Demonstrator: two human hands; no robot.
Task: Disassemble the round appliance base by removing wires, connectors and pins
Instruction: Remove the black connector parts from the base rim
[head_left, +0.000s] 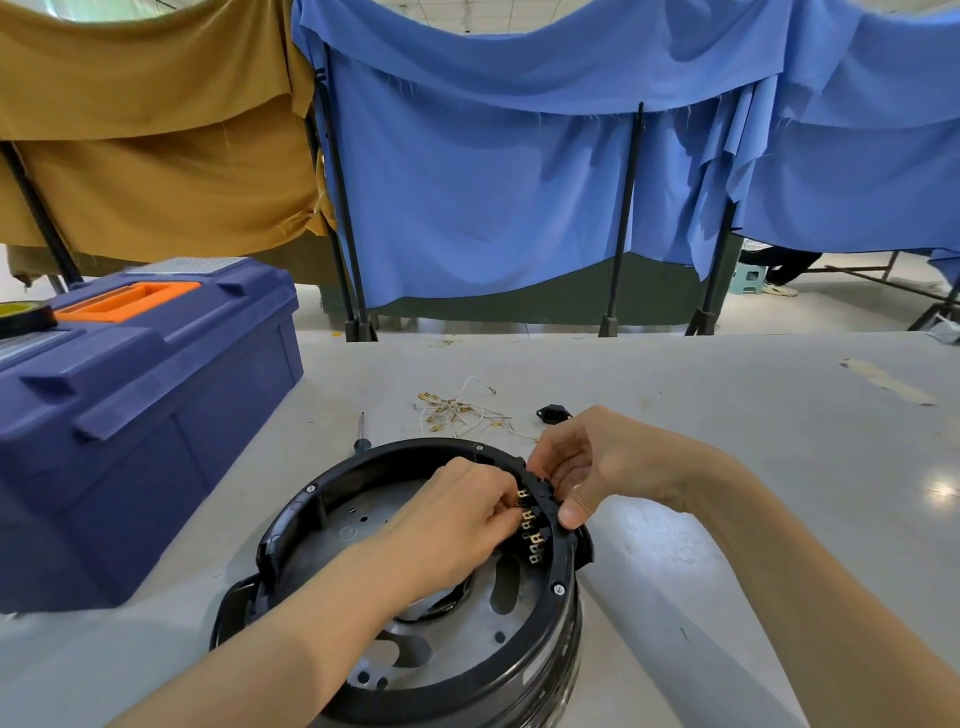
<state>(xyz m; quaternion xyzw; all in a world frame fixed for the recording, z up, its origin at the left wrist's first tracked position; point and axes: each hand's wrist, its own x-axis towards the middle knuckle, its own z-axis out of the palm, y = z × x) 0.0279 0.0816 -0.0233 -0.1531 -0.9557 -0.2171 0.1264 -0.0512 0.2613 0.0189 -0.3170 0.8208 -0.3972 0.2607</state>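
Observation:
The round black appliance base (322, 499) lies upside down on the table, its grey metal plate showing inside the rim. A row of brass terminal pins (532, 535) sits on a black connector block at the rim's right side. My left hand (457, 514) reaches inside the base and pinches one of the upper pins. My right hand (587, 462) grips the black rim from outside at the same spot, thumb pressed on the rim's edge. Removed white wires with brass terminals (457, 410) lie in a loose heap behind the base.
A blue toolbox (135, 415) with an orange handle stands at the left. A screwdriver (361, 434) lies just behind the base, and a small black socket part (553, 414) sits near the wires. Blue and tan cloth screens hang beyond the table's far edge.

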